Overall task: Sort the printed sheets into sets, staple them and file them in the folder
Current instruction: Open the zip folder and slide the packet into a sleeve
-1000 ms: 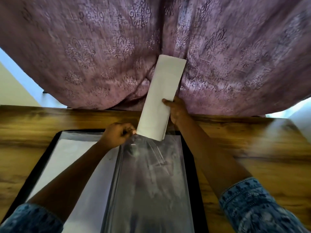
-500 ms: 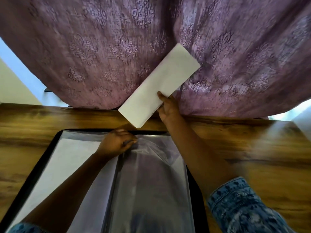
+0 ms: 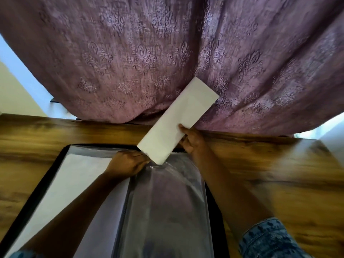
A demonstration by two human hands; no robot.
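An open black folder (image 3: 55, 161) lies on the wooden table (image 3: 279, 174), with clear plastic sleeves on both sides. The left sleeve (image 3: 80, 179) has white sheets inside. My right hand (image 3: 191, 140) grips a white set of sheets (image 3: 176, 121), tilted up to the right, its lower corner at the top opening of the right sleeve (image 3: 167, 202). My left hand (image 3: 128, 162) pinches the top edge of that sleeve beside the paper's corner.
A mauve patterned curtain (image 3: 149, 62) hangs just behind the table's far edge and touches the sheets' upper end. Bare wooden table surface extends to the right and left of the folder. A pale wall (image 3: 16, 97) shows at the far left.
The sheets, lifted above the sleeve half a second ago, have come down again, so the lower corner meets the sleeve's mouth. My left hand stays at the sleeve's top edge.
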